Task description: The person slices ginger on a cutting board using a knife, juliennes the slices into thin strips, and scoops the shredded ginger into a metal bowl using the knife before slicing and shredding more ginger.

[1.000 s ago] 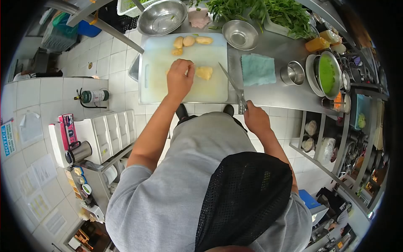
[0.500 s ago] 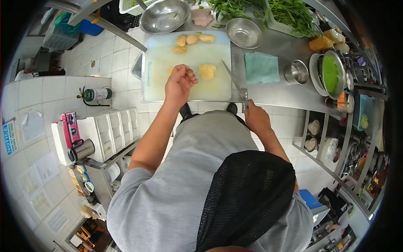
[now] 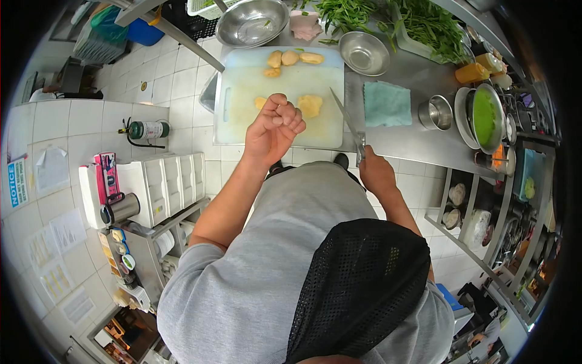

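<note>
My left hand (image 3: 274, 132) is raised over the near edge of a white cutting board (image 3: 242, 124), palm up. Its fingers are loosely curled and apart, and nothing shows in them. In my right hand (image 3: 377, 173) is the handle of a long-bladed knife (image 3: 347, 116), its blade angled along the board's right edge. A flat, pale-yellow piece (image 3: 310, 106) lies on the board between my left hand and the blade. Another yellow piece (image 3: 260, 102) is partly hidden behind my left hand. Several rounded yellow-brown pieces (image 3: 290, 58) sit near the board's far edge.
Right of the board lies a folded teal cloth (image 3: 387, 104), with a small metal pot (image 3: 435, 113) beyond it. Metal bowls (image 3: 364, 53) and leafy greens (image 3: 345, 13) stand at the back. A bowl of green contents (image 3: 484, 118) is at far right.
My left hand has shifted slightly right relative to the board, its fingers still curled. The whole view has shifted slightly. The knife stays in my right hand and the yellow pieces keep their places.
</note>
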### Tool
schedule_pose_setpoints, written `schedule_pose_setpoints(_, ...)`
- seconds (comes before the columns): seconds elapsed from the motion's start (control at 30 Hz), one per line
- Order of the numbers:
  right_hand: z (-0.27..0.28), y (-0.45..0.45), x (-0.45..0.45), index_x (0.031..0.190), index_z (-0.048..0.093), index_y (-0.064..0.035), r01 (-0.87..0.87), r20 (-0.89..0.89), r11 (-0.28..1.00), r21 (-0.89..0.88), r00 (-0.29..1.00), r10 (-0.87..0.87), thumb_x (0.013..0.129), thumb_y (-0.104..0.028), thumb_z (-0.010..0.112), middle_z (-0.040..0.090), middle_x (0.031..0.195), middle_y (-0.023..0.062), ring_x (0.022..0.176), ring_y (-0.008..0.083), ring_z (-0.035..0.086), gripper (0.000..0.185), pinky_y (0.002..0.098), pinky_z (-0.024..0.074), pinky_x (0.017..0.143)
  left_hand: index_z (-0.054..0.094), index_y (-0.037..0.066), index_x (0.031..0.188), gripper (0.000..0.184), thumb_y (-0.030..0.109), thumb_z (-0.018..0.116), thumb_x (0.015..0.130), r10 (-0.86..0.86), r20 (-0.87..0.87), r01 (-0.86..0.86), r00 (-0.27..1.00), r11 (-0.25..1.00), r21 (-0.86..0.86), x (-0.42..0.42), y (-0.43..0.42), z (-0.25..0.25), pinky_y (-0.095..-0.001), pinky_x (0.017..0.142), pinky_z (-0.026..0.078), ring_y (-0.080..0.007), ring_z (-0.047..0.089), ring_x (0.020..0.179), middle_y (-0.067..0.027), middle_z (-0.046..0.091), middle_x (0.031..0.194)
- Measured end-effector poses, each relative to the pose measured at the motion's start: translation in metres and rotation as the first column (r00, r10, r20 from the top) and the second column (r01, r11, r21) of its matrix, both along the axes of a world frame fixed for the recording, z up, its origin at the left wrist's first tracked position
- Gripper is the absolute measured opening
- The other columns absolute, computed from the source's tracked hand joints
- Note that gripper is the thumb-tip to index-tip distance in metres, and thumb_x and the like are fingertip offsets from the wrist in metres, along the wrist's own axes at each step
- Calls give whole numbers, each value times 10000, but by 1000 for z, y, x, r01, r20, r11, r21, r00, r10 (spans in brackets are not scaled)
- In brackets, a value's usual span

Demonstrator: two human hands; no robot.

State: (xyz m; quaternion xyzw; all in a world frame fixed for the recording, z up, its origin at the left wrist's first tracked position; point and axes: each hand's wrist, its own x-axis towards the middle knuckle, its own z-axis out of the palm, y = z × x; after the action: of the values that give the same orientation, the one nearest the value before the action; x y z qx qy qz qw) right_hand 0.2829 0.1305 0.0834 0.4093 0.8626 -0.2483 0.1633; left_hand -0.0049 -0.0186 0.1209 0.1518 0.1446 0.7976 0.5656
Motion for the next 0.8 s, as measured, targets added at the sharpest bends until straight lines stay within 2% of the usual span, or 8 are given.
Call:
schedule_pose_setpoints(0.27,3,3,-1,1359,564,18,-16,6,1000,-4,1000,16,1045,-208,596,779,984,293,952,490,773,388,616,601,860,645,98,1255,341,18,657,923,16,-36,-15,999,1000,21,-13,3,-10,-368,869,460,-200,539,905,-28,608,943)
schedule_pose_setpoints(0.33,6,1,0,1362,564,16,-10,3,1000,-4,1000,10,1046,-209,596,780,982,291,950,488,773,389,615,601,861,641,100,1217,252,30,691,979,152,-332,-257,931,918,-301,-45,7,-36,-359,823,503,-181,593,842,-42,650,916)
schedule_pose_setpoints(0.37,7,0,0,1366,565,14,-9,-6,1000,0,1000,9,1048,-209,595,781,979,288,949,487,773,389,615,601,863,641,100,1217,252,30,691,979,149,-330,-253,932,919,-302,-59,10,-43,-359,823,503,-181,593,842,-42,650,916)
schedule_pose_setpoints(0.47,7,0,2,1363,576,9,-10,1,1000,9,1000,10,1049,-213,596,781,970,286,941,482,773,385,616,598,859,675,71,1136,149,129,765,1033,-151,-762,-529,630,635,-563,-79,17,-57,-296,679,511,-120,618,722,-14,664,794)
schedule_pose_setpoints(0.5,8,-1,4,1363,576,9,-9,3,1000,11,1000,9,1049,-213,596,781,970,286,941,482,773,385,616,598,859,675,71,1136,149,129,765,1033,-150,-761,-527,632,637,-563,-78,20,-64,-296,679,511,-120,618,722,-14,664,794)
schedule_pose_setpoints(0.6,17,-3,9,1372,572,-7,-9,-51,999,39,999,11,1067,-217,562,766,930,287,902,492,753,371,635,573,830,748,-2,1088,145,113,768,1003,-336,-942,-628,26,727,-277,-67,32,-76,-353,763,569,-194,689,784,-86,702,845)
schedule_pose_setpoints(0.7,45,-4,8,1317,616,-4,-2,-45,1000,15,999,3,1045,-211,579,776,948,282,931,477,766,343,607,593,855,758,26,1116,199,89,774,927,-334,-927,-594,-168,785,-175,-49,47,-77,-455,824,592,-352,730,936,-161,738,1008)
schedule_pose_setpoints(0.8,59,-4,14,1314,628,-19,-78,-18,996,-48,997,78,1029,-191,574,771,936,274,925,483,756,337,607,589,858,757,30,1101,190,88,775,920,-302,-910,-564,-284,820,-97,-41,53,-81,-472,863,594,-374,718,994,-163,724,1074)
